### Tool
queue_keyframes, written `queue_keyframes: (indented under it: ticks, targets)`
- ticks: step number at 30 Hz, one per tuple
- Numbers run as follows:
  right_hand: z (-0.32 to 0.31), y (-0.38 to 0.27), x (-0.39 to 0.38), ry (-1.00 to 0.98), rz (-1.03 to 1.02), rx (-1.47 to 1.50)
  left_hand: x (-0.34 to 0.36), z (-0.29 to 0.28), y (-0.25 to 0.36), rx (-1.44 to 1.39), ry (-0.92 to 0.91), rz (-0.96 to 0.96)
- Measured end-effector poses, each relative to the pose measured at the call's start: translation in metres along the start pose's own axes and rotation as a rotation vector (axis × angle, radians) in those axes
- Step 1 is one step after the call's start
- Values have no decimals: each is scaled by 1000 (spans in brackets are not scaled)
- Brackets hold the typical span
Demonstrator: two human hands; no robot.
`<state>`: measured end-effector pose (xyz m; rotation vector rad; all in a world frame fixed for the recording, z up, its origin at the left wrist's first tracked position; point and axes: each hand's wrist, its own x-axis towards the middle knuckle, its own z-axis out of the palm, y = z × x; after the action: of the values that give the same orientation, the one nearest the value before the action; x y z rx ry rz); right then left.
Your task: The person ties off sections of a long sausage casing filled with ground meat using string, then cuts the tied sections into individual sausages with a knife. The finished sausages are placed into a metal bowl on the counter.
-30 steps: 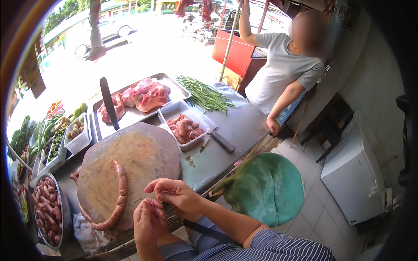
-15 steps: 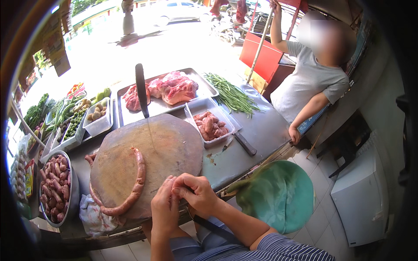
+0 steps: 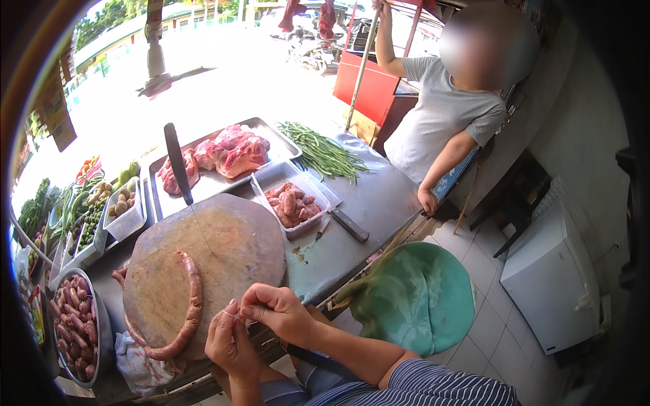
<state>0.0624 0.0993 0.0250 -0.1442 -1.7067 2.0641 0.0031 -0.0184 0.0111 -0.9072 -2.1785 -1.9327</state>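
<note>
My left hand (image 3: pixel 229 342) and my right hand (image 3: pixel 276 312) are close together at the near edge of the round wooden chopping block (image 3: pixel 230 237). Both are closed in a pinch on a thin pale string (image 3: pixel 235 314), which shows faintly between the fingertips. A long raw sausage (image 3: pixel 193 298) curves over the block's near left side, and part of it hangs round the block's edge. Farther back, a knife (image 3: pixel 177 162) stands with its dark handle up and its tip at the block.
A metal bowl of short sausages (image 3: pixel 101 338) stands left, by a stained cloth (image 3: pixel 139 362). Behind are a meat tray (image 3: pixel 288 139), a sausage tub (image 3: pixel 261 186), green beans (image 3: pixel 325 152) and another knife (image 3: pixel 351 227). A person (image 3: pixel 440 115) leans at right near a green-covered round thing (image 3: pixel 420 304).
The view has swung right, so the table sits farther left. My hands have drawn slightly apart, and the thin string now shows between them.
</note>
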Motion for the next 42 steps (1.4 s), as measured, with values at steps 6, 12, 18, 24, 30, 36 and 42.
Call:
queue_keyframes:
  ticks: [6,12,18,24,30,36,42]
  targets:
    - [-17,10,5,-105,213,130,1,1,-3,-87,-3,39]
    - [-23,16,4,-153,240,40,3,1,-6,-324,-110,-94]
    - [-17,13,0,-94,74,-171,8,0,-15,-661,-165,-240]
    - [-15,5,1,-51,21,-208,12,-11,-19,-1046,-238,-503]
    - [-6,-2,-6,-81,-288,-359,16,-14,-18,-1240,-257,-606]
    - [-5,1,-5,-48,-413,-454,12,-9,-14,-1115,-244,-491]
    - [-4,8,-5,20,-202,-322,7,2,-13,-760,-140,-249]
